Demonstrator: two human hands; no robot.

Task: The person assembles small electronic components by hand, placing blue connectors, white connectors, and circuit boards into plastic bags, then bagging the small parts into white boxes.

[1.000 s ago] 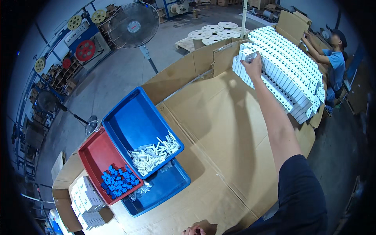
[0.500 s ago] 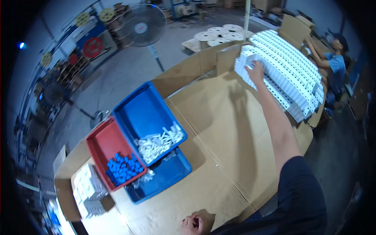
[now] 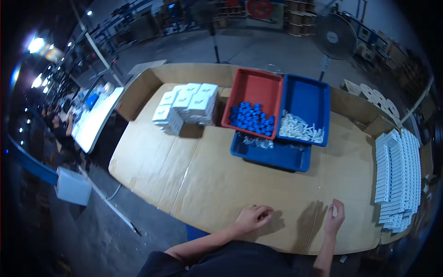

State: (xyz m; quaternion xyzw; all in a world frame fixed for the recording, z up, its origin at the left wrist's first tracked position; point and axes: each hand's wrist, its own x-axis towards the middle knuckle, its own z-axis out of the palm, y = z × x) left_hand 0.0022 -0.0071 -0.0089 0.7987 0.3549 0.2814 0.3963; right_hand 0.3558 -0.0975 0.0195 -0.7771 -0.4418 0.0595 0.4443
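Over the front of the cardboard-covered table (image 3: 221,184), my left hand (image 3: 253,218) is closed, its fingers curled inward; whatever lies inside them is hidden. My right hand (image 3: 335,218) is raised to its right, with fingers bent around a small white piece (image 3: 334,211) that barely shows. Ahead of both hands sits a low blue tray (image 3: 277,159) with clear plastic bits in it. Behind and partly above it are a red tray (image 3: 256,85) of blue plastic parts (image 3: 253,118) and a deeper blue tray (image 3: 305,94) of white stick-like parts (image 3: 302,129).
Rows of white slotted plastic blocks (image 3: 397,180) are stacked at the right end. Several white boxes (image 3: 189,104) stand in piles at the back left. A cardboard wall (image 3: 194,72) borders the far edge. Beyond are a standing fan (image 3: 333,37) and a white side table (image 3: 98,117).
My right hand has come back from the white block stack to the table's front. My view has swung left, bringing the white boxes and side table into fuller sight.
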